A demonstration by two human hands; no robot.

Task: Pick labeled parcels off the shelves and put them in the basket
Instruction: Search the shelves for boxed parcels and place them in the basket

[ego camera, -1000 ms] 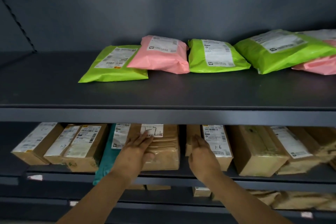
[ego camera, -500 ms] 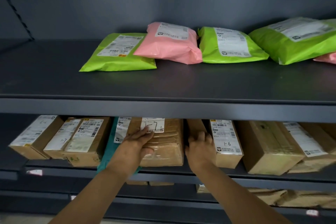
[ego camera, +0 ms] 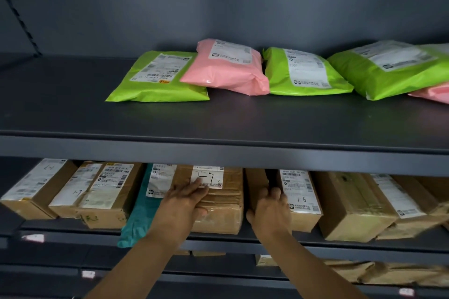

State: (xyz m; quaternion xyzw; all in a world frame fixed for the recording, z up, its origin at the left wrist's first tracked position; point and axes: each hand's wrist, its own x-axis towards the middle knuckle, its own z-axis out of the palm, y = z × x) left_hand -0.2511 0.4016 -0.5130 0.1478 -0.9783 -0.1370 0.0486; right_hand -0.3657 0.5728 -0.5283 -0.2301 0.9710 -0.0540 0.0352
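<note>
A brown taped parcel marked "1-7" (ego camera: 223, 211) lies on the lower shelf (ego camera: 267, 241). My left hand (ego camera: 184, 204) rests on its top with straight fingers reaching the white label, thumb against the front edge. To its right stands a brown box marked "1-6" (ego camera: 303, 199). My right hand (ego camera: 269, 211) grips that box at its near left corner, fingers curled over the top. The basket is out of view.
Several more brown boxes (ego camera: 352, 206) fill the lower shelf on both sides, and a teal mailer (ego camera: 138, 221) hangs over its front edge. Green mailers (ego camera: 158, 80) and pink mailers (ego camera: 226, 70) lie on the upper shelf (ego camera: 218, 145). More parcels sit on a shelf below.
Both hands have moved further onto the parcels. My right hand went from straight fingers in the gap to fingers curled over the "1-6" box. The view has shifted slightly left.
</note>
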